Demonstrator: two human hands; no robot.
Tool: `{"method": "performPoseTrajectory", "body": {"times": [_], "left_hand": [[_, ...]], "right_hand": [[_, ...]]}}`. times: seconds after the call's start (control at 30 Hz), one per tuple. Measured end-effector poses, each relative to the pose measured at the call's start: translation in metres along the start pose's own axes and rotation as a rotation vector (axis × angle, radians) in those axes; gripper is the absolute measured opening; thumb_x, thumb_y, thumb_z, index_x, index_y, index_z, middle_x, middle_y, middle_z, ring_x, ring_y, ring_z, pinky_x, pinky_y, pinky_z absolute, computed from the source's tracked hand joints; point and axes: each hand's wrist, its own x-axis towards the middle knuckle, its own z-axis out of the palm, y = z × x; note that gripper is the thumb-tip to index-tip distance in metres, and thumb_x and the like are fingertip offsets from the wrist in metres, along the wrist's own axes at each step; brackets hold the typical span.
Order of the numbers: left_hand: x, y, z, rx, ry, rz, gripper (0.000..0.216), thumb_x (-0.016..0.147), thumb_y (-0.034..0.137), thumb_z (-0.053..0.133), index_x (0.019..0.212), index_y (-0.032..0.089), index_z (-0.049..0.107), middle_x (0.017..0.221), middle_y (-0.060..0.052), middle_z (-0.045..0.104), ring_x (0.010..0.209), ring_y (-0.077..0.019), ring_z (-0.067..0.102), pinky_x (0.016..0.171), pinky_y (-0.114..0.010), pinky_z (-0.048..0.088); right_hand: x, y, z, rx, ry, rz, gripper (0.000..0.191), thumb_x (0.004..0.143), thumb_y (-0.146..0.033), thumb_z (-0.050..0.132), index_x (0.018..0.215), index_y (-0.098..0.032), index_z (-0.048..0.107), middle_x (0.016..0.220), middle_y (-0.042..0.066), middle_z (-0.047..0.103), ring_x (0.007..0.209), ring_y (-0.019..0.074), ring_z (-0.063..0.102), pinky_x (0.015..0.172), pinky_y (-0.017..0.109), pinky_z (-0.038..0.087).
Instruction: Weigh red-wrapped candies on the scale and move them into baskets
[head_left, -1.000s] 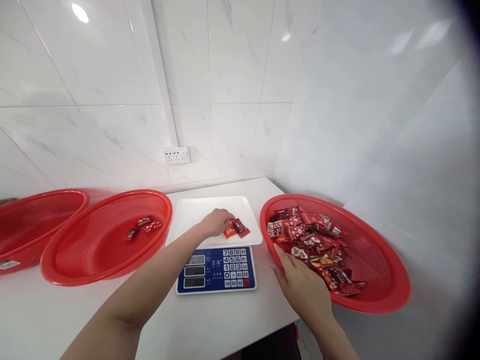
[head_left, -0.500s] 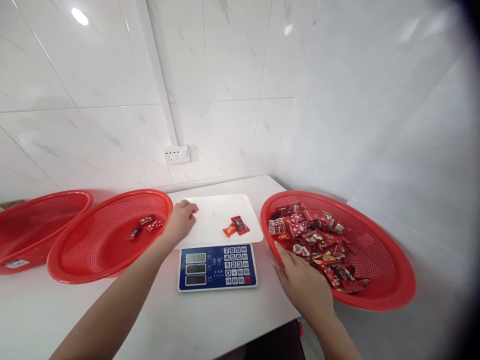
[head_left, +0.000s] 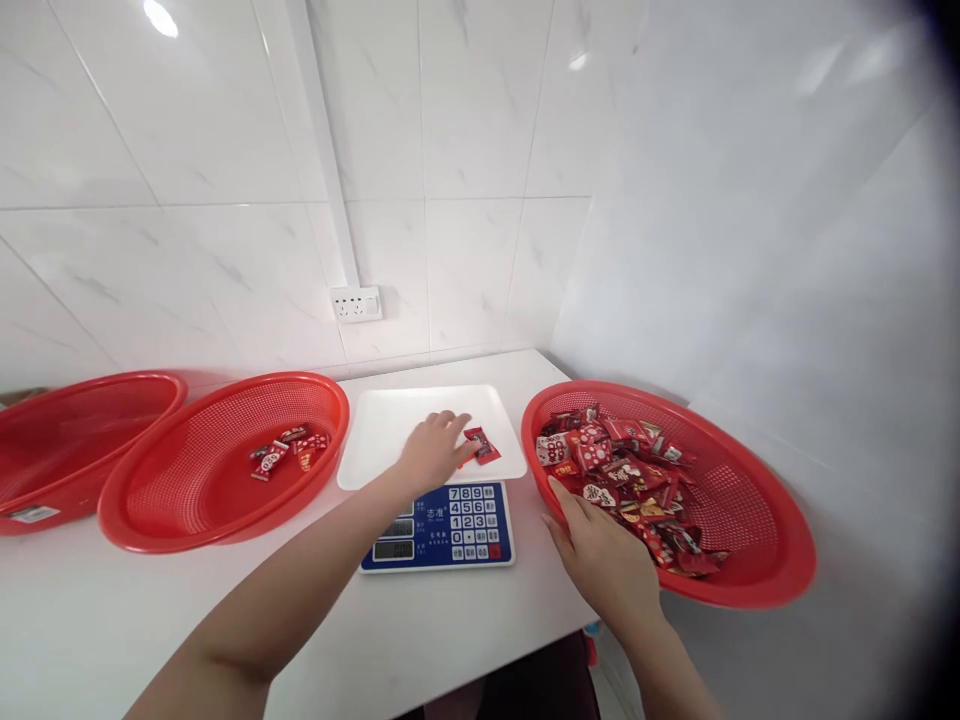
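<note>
My left hand is over the white scale tray, its thumb and fingers apart around a dark red wrapped candy. A bit of an orange-red wrapper shows under the thumb. I cannot see the candy lifted off the tray. My right hand is at the near left rim of the right red basket, fingers over the rim and thumb outside. In that basket lies a heap of red wrapped candies. Several candies lie in the middle red basket.
The blue keypad panel of the scale faces me, its displays partly behind my left forearm. Another red basket stands at the far left. A white socket is on the tiled wall behind the white table.
My left hand has moved right, from the tray's left side to the candies on its right. More candies now show in the middle basket. My right hand stays at the right basket's rim.
</note>
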Motion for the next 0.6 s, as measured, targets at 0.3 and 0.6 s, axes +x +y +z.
{"method": "performPoseTrajectory", "body": {"times": [0.3, 0.6], "left_hand": [[0.037, 0.023, 0.022, 0.009, -0.128, -0.027, 0.022, 0.083, 0.037, 0.051, 0.095, 0.019, 0.055, 0.102, -0.008, 0.053, 0.082, -0.0214, 0.062, 0.066, -0.032, 0.049], [-0.014, -0.072, -0.048, 0.080, 0.216, -0.367, 0.012, 0.085, 0.031, 0.043, 0.087, 0.020, 0.049, 0.101, -0.007, 0.049, 0.080, -0.0185, 0.060, 0.068, -0.031, 0.048]], "right_hand": [[-0.002, 0.000, -0.001, 0.017, -0.021, -0.005, 0.038, 0.092, -0.028, 0.039, 0.126, -0.016, 0.052, 0.109, 0.009, 0.068, 0.093, 0.0205, 0.064, 0.067, 0.028, 0.049], [-0.002, 0.001, -0.004, 0.049, -0.022, 0.015, 0.038, 0.091, -0.027, 0.040, 0.126, -0.021, 0.054, 0.107, 0.009, 0.068, 0.091, 0.0202, 0.065, 0.066, 0.027, 0.050]]}}
